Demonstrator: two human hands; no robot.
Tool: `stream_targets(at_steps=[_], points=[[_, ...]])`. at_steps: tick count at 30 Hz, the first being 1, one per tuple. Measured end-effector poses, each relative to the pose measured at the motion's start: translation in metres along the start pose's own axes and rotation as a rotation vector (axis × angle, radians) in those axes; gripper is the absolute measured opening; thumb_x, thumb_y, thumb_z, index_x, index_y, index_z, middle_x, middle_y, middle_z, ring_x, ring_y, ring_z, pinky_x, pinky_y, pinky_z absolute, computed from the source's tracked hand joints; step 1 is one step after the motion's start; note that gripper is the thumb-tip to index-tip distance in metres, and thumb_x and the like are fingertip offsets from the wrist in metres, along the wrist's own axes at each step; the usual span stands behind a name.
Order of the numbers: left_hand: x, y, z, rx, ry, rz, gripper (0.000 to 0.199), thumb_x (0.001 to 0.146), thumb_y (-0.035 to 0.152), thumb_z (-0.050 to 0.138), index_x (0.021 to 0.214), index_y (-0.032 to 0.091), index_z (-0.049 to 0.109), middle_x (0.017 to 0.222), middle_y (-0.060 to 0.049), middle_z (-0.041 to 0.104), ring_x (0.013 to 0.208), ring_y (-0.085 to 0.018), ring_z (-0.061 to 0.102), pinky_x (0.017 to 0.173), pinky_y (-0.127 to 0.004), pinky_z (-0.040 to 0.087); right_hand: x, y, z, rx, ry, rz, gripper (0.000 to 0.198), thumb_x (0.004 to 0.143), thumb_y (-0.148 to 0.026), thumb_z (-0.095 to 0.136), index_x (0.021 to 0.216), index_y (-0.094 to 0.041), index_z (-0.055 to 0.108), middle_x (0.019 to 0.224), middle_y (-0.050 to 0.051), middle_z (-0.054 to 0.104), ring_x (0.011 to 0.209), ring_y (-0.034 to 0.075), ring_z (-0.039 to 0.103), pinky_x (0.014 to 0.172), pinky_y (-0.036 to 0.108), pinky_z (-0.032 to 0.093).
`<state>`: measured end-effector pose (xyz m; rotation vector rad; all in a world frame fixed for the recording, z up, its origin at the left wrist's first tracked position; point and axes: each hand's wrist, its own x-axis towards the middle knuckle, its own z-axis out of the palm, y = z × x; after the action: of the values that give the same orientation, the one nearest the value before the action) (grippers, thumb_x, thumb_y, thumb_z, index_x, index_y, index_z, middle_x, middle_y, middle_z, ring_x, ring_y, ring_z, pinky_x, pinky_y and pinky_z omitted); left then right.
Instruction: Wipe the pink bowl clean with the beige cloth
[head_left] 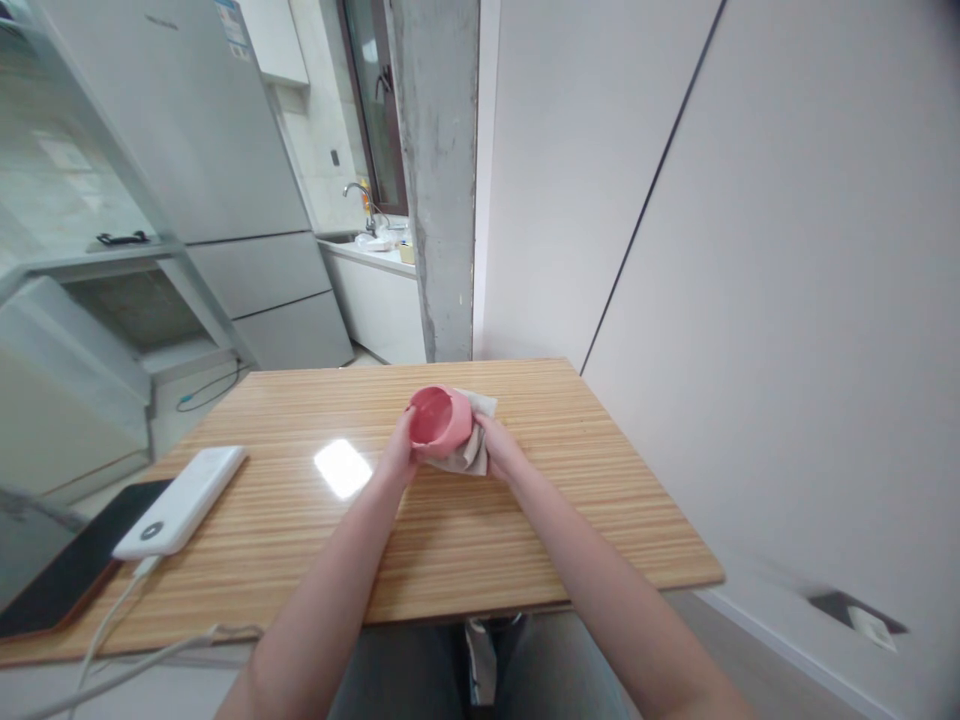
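A pink bowl-like container (456,425) is tilted on its side above the middle of the wooden table, its round opening turned toward me and to the left. My left hand (405,440) grips its left rim. My right hand (496,442) presses a pale greyish cloth or tissue (472,458) against the container's right outer side. Some of the cloth hangs below and behind the container. The right fingertips are partly hidden by the cloth.
On the table (585,520) at left lie a white power bank (184,505) with a cable (112,620) plugged in and a dark flat tablet-like object (67,570). A white wall panel (750,300) rises along the right. A fridge (195,130) stands beyond.
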<state>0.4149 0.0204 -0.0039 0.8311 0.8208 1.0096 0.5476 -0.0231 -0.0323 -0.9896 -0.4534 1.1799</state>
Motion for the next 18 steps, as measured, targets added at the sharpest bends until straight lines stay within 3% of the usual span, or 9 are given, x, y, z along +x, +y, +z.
stream_targets(at_steps=[2,4,6,9,11,13,16,18], points=[[0.002,0.007,-0.003,-0.063,0.0,0.021,0.04,0.083,0.041,0.051,0.116,0.019,0.056,0.104,-0.007,0.067,0.083,-0.017,0.064,0.057,-0.022,0.051,-0.001,0.0,-0.004,-0.223,-0.05,-0.023,0.011,0.071,-0.028,0.062,0.077,-0.021,0.068,0.074,0.001,0.071,0.084,0.021,0.066,0.08,0.034,0.051],[0.002,0.012,-0.005,-0.103,-0.011,0.047,0.041,0.084,0.039,0.049,0.12,0.02,0.054,0.107,-0.007,0.066,0.083,-0.016,0.064,0.058,-0.022,0.051,-0.004,-0.004,-0.01,-0.473,-0.049,-0.14,0.011,0.067,-0.026,0.067,0.077,-0.022,0.068,0.078,0.002,0.071,0.094,0.024,0.063,0.09,0.04,0.046],[-0.001,0.015,-0.003,-0.107,-0.03,0.056,0.042,0.083,0.036,0.051,0.122,0.02,0.053,0.109,-0.007,0.065,0.087,-0.016,0.063,0.06,-0.022,0.052,-0.009,-0.01,-0.014,-0.613,0.014,-0.362,0.027,0.065,-0.027,0.07,0.091,-0.023,0.068,0.102,0.005,0.068,0.113,0.026,0.054,0.102,0.042,0.037],[-0.005,0.009,0.003,-0.053,-0.108,0.03,0.043,0.082,0.036,0.056,0.122,0.021,0.053,0.115,-0.007,0.063,0.095,-0.018,0.062,0.064,-0.024,0.053,-0.015,-0.019,-0.013,-0.575,0.052,-0.611,0.046,0.076,-0.038,0.061,0.12,-0.025,0.055,0.135,0.006,0.049,0.13,0.022,0.036,0.111,0.04,0.024],[-0.006,0.0,0.007,-0.011,-0.175,0.008,0.044,0.081,0.04,0.058,0.121,0.022,0.052,0.121,-0.009,0.06,0.1,-0.019,0.061,0.069,-0.026,0.055,-0.016,-0.019,-0.01,-0.514,-0.028,-0.602,0.046,0.082,-0.04,0.053,0.125,-0.025,0.051,0.137,0.005,0.047,0.13,0.019,0.038,0.111,0.038,0.025],[-0.005,-0.009,0.009,0.015,-0.237,-0.025,0.045,0.081,0.044,0.059,0.12,0.023,0.051,0.123,-0.01,0.058,0.102,-0.02,0.06,0.076,-0.03,0.054,-0.013,-0.017,-0.007,-0.484,-0.07,-0.564,0.046,0.078,-0.036,0.057,0.122,-0.025,0.053,0.131,0.004,0.053,0.124,0.018,0.044,0.109,0.035,0.028],[0.0,-0.017,0.005,0.127,-0.297,-0.081,0.041,0.082,0.049,0.054,0.112,0.022,0.056,0.116,-0.012,0.06,0.098,-0.02,0.061,0.083,-0.035,0.052,-0.003,-0.02,-0.013,-0.449,0.061,-0.541,0.039,0.07,-0.024,0.057,0.109,-0.022,0.059,0.117,0.003,0.062,0.111,0.017,0.053,0.103,0.031,0.036],[0.005,-0.018,0.0,0.329,-0.251,0.018,0.035,0.082,0.047,0.054,0.101,0.02,0.062,0.106,-0.011,0.063,0.098,-0.021,0.06,0.085,-0.035,0.049,0.004,-0.034,-0.026,-0.426,0.19,-0.519,0.033,0.07,-0.021,0.048,0.101,-0.02,0.061,0.107,0.003,0.065,0.103,0.017,0.057,0.097,0.03,0.041]])
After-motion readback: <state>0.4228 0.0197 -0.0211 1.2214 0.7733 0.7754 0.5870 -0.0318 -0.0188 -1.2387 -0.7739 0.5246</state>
